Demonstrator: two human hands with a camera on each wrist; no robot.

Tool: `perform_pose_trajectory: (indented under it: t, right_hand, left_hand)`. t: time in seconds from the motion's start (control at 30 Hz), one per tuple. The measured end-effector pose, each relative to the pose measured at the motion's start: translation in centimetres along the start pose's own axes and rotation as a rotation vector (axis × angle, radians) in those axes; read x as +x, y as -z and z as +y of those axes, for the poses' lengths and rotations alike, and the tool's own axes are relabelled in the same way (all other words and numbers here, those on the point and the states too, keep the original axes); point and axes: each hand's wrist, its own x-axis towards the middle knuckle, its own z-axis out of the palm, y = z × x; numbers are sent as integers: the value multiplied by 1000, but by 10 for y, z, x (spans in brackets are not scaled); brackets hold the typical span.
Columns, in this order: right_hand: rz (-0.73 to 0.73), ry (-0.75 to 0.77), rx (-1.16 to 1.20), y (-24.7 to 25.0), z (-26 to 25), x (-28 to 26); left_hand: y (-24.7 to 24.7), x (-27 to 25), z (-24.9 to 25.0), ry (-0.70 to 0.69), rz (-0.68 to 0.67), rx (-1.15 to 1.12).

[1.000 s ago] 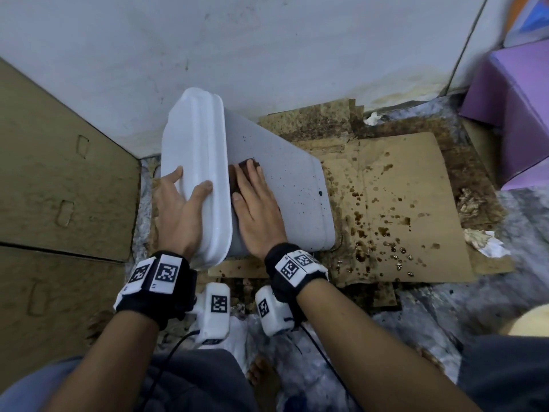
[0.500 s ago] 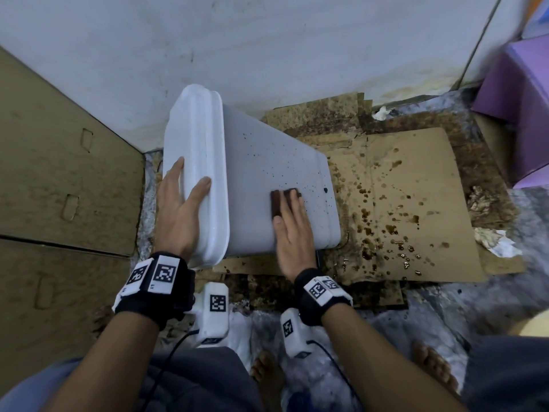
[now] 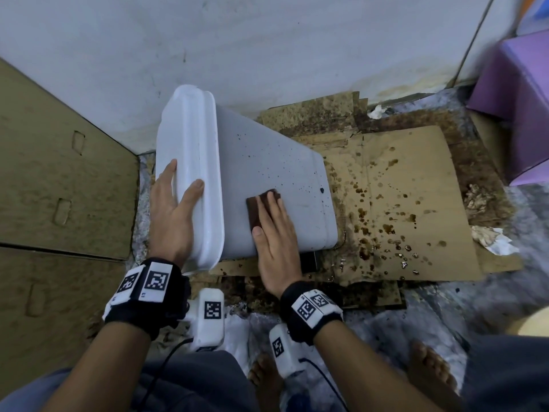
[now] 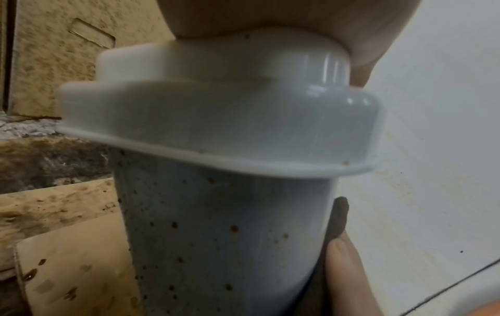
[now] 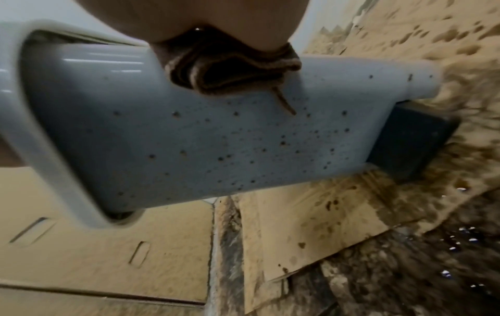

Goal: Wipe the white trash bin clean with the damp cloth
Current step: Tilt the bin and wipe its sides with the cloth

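Note:
The white trash bin (image 3: 267, 162) lies on its side on stained cardboard, lid (image 3: 190, 162) to the left, base to the right. Brown specks dot its grey-white side (image 5: 189, 145). My left hand (image 3: 175, 209) rests on the lid with straight fingers, thumb on the rim. My right hand (image 3: 273, 230) lies flat on the bin's upper side and presses the folded brown cloth (image 3: 253, 209) under its fingers. In the right wrist view the cloth (image 5: 230, 70) bulges out from under the palm. In the left wrist view the cloth's edge (image 4: 338, 218) shows beside the bin (image 4: 216, 235).
Wet, brown-spattered cardboard (image 3: 410, 203) covers the floor to the right. The white wall (image 3: 267, 55) stands right behind the bin. Cardboard panels (image 3: 59, 179) lie at the left, a purple box (image 3: 517, 108) at the far right. A black pedal (image 5: 414, 139) juts under the bin's base.
My right hand has slid the cloth along the bin's side, from next to the lid toward the base and the near edge. The left hand has stayed on the lid.

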Motion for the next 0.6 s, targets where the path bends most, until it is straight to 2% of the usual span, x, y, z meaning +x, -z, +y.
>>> perform_pose_trajectory:
  t: [0.27, 0.37, 0.47, 0.6]
  right_hand:
    - [11, -380, -10, 19, 81, 20]
    - [1, -453, -8, 21, 89, 25]
    - [27, -411, -5, 17, 71, 18]
    - [35, -182, -4, 5, 34, -2]
  left_hand:
    - [0, 0, 1, 21, 1, -59]
    - [-1, 1, 1, 18, -4, -54]
    - [-1, 1, 3, 20, -2, -51]
    - [0, 1, 3, 37, -2, -68]
